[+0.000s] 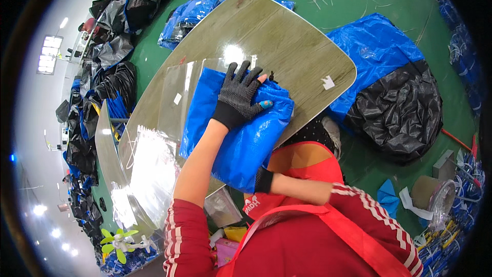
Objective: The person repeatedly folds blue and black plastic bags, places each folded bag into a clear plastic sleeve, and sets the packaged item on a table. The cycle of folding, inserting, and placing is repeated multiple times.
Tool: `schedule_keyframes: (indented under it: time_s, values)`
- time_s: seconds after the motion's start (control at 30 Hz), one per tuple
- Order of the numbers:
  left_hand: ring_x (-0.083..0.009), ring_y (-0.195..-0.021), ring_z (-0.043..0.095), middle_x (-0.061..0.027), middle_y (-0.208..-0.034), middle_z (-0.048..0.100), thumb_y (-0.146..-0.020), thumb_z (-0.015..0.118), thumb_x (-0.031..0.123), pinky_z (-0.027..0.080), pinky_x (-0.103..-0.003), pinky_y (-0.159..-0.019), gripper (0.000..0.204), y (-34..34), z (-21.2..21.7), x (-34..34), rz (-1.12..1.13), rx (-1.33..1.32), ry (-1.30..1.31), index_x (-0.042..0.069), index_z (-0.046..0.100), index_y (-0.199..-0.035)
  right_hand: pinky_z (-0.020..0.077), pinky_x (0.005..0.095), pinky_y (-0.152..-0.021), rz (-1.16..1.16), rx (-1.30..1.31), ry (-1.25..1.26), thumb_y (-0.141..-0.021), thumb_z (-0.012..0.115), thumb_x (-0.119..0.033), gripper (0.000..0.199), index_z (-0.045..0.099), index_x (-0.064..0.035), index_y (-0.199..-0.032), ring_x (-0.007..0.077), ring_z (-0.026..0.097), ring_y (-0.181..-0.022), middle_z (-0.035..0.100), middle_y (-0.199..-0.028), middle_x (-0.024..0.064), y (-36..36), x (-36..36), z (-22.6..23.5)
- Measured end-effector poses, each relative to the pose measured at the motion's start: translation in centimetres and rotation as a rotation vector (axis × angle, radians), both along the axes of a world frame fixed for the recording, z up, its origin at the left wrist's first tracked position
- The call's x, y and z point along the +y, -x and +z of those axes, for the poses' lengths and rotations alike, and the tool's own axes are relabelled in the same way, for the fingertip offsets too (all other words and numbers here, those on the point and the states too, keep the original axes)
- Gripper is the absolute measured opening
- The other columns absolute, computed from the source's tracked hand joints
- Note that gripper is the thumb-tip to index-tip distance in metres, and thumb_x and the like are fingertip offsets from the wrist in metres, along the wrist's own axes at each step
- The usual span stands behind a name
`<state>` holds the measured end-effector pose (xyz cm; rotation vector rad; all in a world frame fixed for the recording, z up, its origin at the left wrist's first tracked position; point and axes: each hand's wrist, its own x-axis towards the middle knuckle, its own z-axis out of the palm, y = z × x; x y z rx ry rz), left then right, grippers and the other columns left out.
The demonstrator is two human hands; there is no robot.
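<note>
A folded blue bag of shiny woven plastic (205, 102), with a bit of black cord at its far edge, lies on the wood-patterned table (302, 51). My left hand (240, 92), in a black dotted glove, rests flat on it with the fingers spread; thumb tip and one fingertip stick out of the glove. At the near edge of the bag is my right hand (263, 180); only the black glove cuff shows, and its fingers are hidden under or behind the blue material. A clear plastic sleeve (171, 100) lies flat beside the bag, partly beneath it.
More clear sleeves (151, 166) are stacked at the table's left. Right of the table, a large blue-and-black bag (394, 92) lies on the green floor. Blue packed bundles (192, 15) lie beyond the table. A small green fan (119, 245) stands at lower left.
</note>
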<state>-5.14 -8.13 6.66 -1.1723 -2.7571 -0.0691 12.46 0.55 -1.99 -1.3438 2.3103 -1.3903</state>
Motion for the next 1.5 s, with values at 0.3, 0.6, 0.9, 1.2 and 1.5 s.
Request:
schedule_keyframes:
  time_s: [0.3,0.6,0.9,1.2,1.5]
  values:
    - [-0.0359,-0.138,0.037,-0.0183,-0.142,0.047,-0.087,0.057,0.034,0.017,-0.054,-0.116,0.056,-0.2,-1.3,-3.4,0.31,0.405,-0.149,0.004,0.05,-0.134,0.0179,0.0575,-0.114,-0.471,0.397,-0.194,-0.088,0.054,-0.045,0.064,0.045,-0.0095,-0.14,0.036,0.039,-0.134,0.048,-0.139,0.0199,10.4,8.7,8.5]
    - [-0.0247,-0.12,0.053,-0.0147,-0.134,0.054,-0.097,0.049,0.052,0.038,-0.033,-0.106,0.063,-2.2,-0.3,-13.7,0.87,-1.073,-0.607,0.006,0.048,-0.139,0.0191,0.0651,-0.11,-0.065,0.589,-0.222,-0.067,0.076,-0.045,0.078,0.049,-0.0223,-0.137,0.0347,0.042,-0.135,0.05,-0.141,0.013,10.9,14.4,2.6]
    - [-0.0193,-0.139,0.034,-0.0089,-0.154,0.032,-0.105,0.038,0.038,0.029,-0.037,-0.115,0.057,-4.6,1.0,-7.0,0.491,-0.688,-0.871,0.006,0.028,-0.15,0.0444,0.0359,-0.092,-0.579,0.017,0.466,-0.084,0.072,-0.019,0.036,0.063,-0.001,-0.114,0.0212,0.06,-0.106,0.067,-0.112,0.0118,12.6,20.9,7.8]
    - [-0.0386,-0.134,0.039,-0.0188,-0.139,0.048,-0.086,0.06,0.035,0.021,-0.051,-0.115,0.052,-10.7,-5.7,-3.2,0.365,-0.016,-0.332,0.009,0.053,-0.131,0.0455,0.0333,-0.093,-0.699,-0.812,0.28,-0.093,0.063,-0.034,0.051,0.054,-0.0037,-0.132,0.0205,0.057,-0.109,0.062,-0.121,0.0092,7.0,28.7,6.9]
    - [-0.0364,-0.137,0.035,-0.0143,-0.142,0.048,-0.075,0.074,0.027,0.02,-0.051,-0.117,0.031,-8.7,-8.7,-5.5,0.372,-0.192,-0.497,0.009,0.063,-0.098,0.0439,0.0368,-0.1,-0.655,-0.938,0.216,-0.08,0.073,-0.019,0.074,0.041,-0.0047,-0.144,0.0236,0.055,-0.116,0.055,-0.133,0.0118,6.3,32.9,6.0]
